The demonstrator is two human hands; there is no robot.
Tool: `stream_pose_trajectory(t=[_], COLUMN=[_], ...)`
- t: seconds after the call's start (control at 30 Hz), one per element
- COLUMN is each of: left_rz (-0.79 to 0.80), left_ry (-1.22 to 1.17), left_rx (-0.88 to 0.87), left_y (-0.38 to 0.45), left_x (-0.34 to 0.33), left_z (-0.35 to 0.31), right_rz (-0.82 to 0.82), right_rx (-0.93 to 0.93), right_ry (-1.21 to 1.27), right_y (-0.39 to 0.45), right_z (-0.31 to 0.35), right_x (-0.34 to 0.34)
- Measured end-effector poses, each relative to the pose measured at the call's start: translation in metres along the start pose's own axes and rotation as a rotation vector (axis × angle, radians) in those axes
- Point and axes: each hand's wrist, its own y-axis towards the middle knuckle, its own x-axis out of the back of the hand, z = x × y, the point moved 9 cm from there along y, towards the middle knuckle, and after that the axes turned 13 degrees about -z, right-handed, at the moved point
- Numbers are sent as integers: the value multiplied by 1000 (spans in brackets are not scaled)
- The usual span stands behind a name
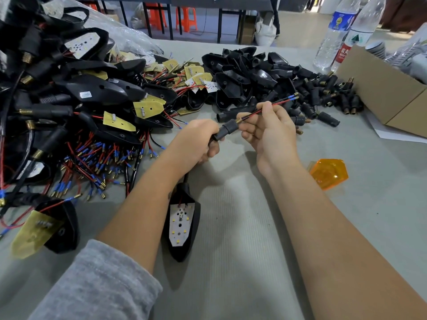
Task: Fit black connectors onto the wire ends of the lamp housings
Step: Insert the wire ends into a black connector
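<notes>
Left hand is wrapped round a black connector already threaded over red-and-black wires pinched by the right hand, its lamp housing lying on the desk, while many loose connectors and housings are left.

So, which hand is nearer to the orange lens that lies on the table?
The right hand. It pinches the wires above the table, up and to the left of the orange lens. The left hand grips the black connector farther left, beyond the right hand.
</notes>
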Motion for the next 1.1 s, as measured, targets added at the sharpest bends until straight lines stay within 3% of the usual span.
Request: stream_pose_trajectory(t=[0.07,0.2,0.37,0.53,0.7,0.9,1.1], left_rz=[18,4,20,132,147,90,80], left_ry=[-28,-151,-149,-137,-164,-129,-152], left_rx=[94,-69,-94,-120,-135,-191,-110], left_y=[0,1,-1,-15,-21,-16,-11], left_x=[-3,-1,2,0,3,6,7], left_z=[6,-1,-3,-9,-12,-13,-8], right_rz=[68,147,30,-95,-34,131,72], right_rx=[-40,-34,-55,-72,-171,-231,-189], right_ry=[-21,-98,28,219,278,106,196], right_y=[-1,-3,6,14,10,-1,3], right_z=[-4,-10,-8,-3,-8,-22,-15], right_x=[-6,-14,-1,17,7,-11,-5])
